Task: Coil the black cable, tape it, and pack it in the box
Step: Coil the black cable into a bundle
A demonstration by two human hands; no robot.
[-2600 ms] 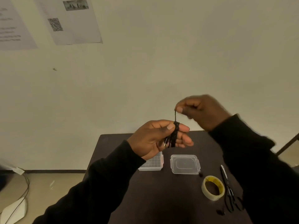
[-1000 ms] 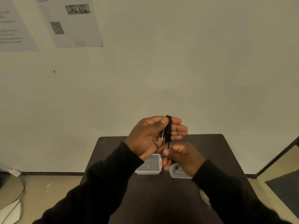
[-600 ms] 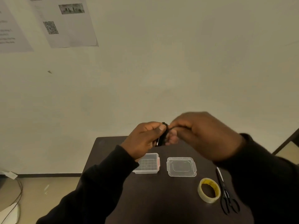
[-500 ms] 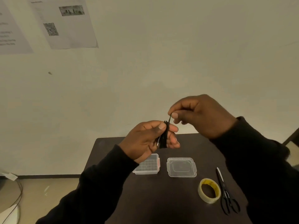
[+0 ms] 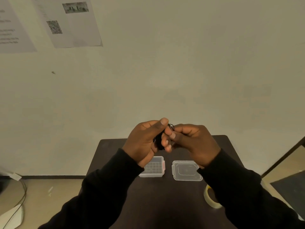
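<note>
Both hands are raised above the dark table. My left hand holds the coiled black cable wound around its fingers, thumb pressed on top. My right hand pinches the cable's loose end at the coil's top right; a small loop shows there. The clear plastic box lies open on the table below my left hand. Its clear lid rests to the right. The roll of tape sits at the right, half hidden by my right sleeve.
The table's far edge meets a plain wall with printed sheets at the upper left. A cable lies on the floor at the left. The scissors seen earlier are hidden behind my right arm.
My right hand has come down from above the coil to its right side, bringing the loose end against the coil. My left hand kept hold of the coil.
</note>
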